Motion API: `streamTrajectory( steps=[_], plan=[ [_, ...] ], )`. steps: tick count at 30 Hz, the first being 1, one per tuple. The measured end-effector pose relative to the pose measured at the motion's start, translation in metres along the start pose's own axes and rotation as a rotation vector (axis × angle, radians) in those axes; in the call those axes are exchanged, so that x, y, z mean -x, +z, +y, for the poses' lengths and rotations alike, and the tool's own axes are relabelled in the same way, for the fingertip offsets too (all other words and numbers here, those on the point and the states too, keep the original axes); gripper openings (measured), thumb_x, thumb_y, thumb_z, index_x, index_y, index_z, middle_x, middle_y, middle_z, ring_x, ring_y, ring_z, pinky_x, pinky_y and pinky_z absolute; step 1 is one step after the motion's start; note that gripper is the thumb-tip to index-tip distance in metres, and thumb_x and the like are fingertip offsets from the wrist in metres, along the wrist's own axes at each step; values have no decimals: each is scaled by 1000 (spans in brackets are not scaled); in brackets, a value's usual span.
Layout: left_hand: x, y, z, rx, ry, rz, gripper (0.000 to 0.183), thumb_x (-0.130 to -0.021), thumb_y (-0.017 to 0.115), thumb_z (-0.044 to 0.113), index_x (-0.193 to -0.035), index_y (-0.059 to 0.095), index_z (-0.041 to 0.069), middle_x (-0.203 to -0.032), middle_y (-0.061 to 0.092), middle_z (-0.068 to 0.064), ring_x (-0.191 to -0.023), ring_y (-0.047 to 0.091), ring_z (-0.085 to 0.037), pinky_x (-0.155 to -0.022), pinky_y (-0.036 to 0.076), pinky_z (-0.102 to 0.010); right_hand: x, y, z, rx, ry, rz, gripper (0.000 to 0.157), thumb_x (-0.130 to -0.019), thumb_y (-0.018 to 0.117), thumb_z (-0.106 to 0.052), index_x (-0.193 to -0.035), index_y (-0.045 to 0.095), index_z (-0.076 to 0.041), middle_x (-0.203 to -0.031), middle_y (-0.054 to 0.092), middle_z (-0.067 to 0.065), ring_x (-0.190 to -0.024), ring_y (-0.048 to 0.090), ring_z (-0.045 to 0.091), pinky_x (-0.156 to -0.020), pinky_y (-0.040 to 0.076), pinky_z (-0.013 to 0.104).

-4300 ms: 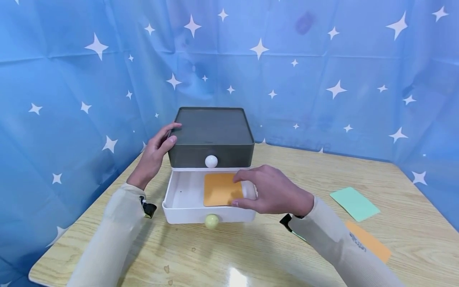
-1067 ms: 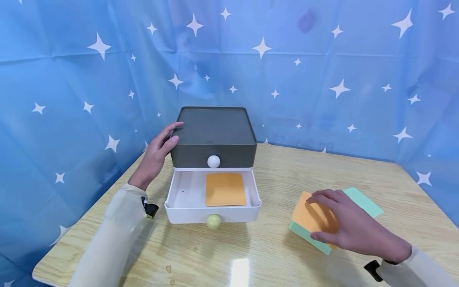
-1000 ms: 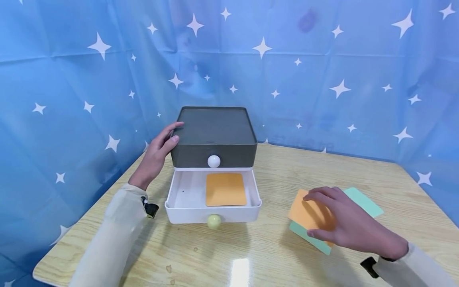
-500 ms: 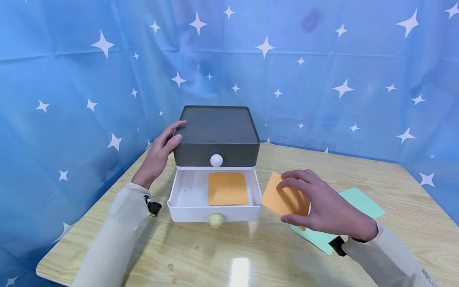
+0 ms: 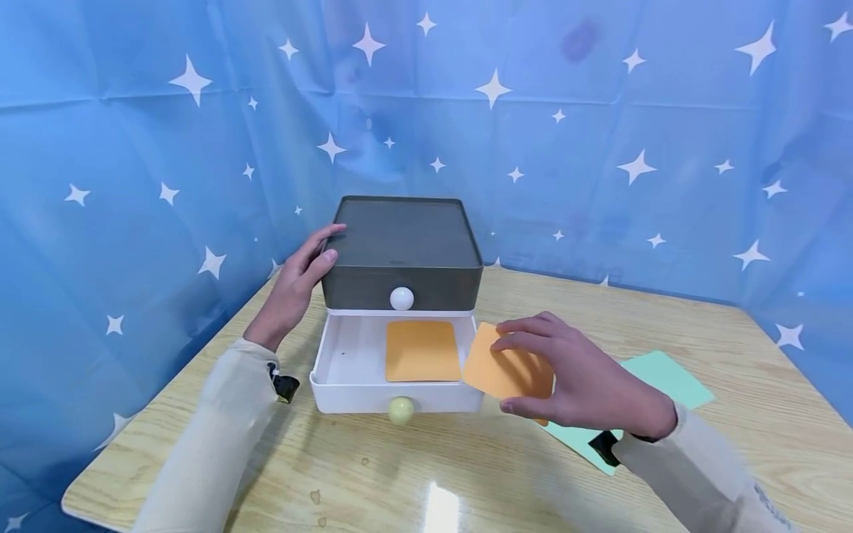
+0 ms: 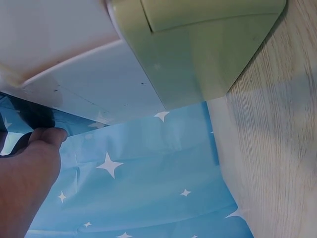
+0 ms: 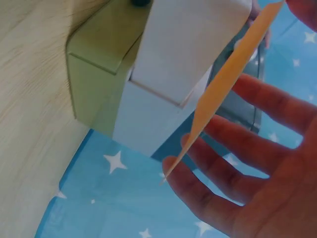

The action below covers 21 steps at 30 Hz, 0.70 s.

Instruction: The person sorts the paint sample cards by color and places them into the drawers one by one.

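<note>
My right hand (image 5: 580, 377) pinches an orange paper sheet (image 5: 509, 370) by its edges, beside the right end of the pulled-out white drawer (image 5: 346, 400). In the right wrist view the held sheet (image 7: 223, 82) is slightly bent, tilted between spread fingers (image 7: 198, 193). Another orange sheet (image 5: 420, 348) lies flat in the drawer's right part. At the left edge of the dark grey top tier (image 5: 400, 233) rests my left hand (image 5: 289, 292), fingers over the top and thumb near the front corner. The left wrist view shows only part of that hand (image 6: 37, 163).
A green bottom tier (image 7: 94, 84) stands beneath the white drawer. The drawer has a pale green knob (image 5: 400, 411); the grey tier has a white knob (image 5: 402, 298). On the wooden table, right, lie a green sheet (image 5: 669, 377) and another green sheet (image 5: 589, 448), partly covered.
My right hand has left the sheet in the drawer, lifted a second orange sheet off a green one at the right, and carried it left to the drawer. My left hand stays put.
</note>
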State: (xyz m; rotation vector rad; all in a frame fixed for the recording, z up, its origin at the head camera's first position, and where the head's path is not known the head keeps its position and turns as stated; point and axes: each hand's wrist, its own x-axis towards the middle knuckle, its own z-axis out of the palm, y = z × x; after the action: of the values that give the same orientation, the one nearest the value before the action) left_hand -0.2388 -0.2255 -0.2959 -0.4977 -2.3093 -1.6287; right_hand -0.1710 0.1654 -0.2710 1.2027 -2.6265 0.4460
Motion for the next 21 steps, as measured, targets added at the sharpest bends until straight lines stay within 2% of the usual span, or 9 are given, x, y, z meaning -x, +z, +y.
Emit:
streamTrajectory(
  steps=[8, 15, 21],
  plan=[
    [1, 0, 1, -4, -12, 6, 51, -106, 42, 42, -156, 36, 31, -169, 19, 6, -158, 15, -21, -125, 18, -59, -26, 2, -15, -13, -110, -45, 46, -79, 83, -43, -118, 69, -23, -133, 64, -3, -120, 55, 18, -93, 50, 41],
    [1, 1, 1, 9, -22, 4, 51, -106, 42, 42, -156, 36, 31, -169, 18, 5, -158, 15, -21, -125, 19, -59, -49, 1, -29, -28, -164, -143, 48, -79, 82, -44, -120, 68, -21, -137, 62, 1, -123, 53, 22, -97, 48, 40],
    [1, 3, 2, 5, -27, 12, 51, -106, 42, 43, -155, 37, 33, -169, 17, 6, -158, 14, -21, -125, 18, -59, -69, 7, -37, -57, -201, -199, 48, -80, 81, -45, -119, 68, -20, -134, 63, -2, -120, 54, 20, -98, 46, 38]
  ],
)
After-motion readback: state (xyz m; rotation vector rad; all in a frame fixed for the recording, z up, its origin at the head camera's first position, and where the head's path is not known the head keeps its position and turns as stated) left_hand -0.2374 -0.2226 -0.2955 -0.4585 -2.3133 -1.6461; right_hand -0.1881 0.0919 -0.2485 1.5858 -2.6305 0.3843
